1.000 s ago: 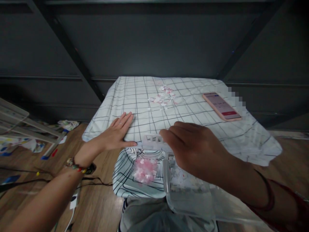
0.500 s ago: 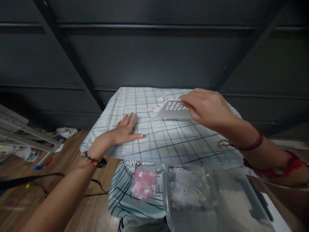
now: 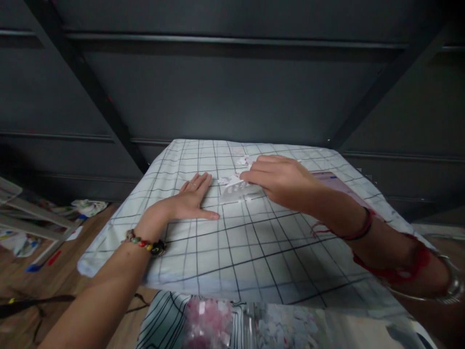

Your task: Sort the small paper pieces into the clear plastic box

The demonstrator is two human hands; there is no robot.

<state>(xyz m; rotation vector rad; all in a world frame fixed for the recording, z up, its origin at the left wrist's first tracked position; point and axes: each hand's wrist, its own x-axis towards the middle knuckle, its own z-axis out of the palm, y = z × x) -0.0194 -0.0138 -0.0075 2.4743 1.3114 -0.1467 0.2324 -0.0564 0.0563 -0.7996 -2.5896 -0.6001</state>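
My left hand (image 3: 194,199) lies flat with fingers spread on the white checked cloth (image 3: 250,252). In my right hand (image 3: 278,179) is a white slotted plastic plate (image 3: 234,193), gripped by its upper edge and tilted, with its lower edge at the cloth. Small white paper scraps (image 3: 244,160) with reddish marks lie on the cloth just beyond the plate. My right fingers cover part of the plate and some of the scraps.
A flat pinkish item (image 3: 329,180) lies partly behind my right forearm. At the near edge are a bag of pink pieces (image 3: 209,317) and a clear box (image 3: 250,320) holding paper scraps. A dark panelled wall (image 3: 218,97) stands behind; a ladder-like frame (image 3: 32,215) is at left.
My right hand has moved left and nearer to me with the plate, closer to my left hand. The pinkish item now shows. My left hand stays flat; the camera view has shifted.
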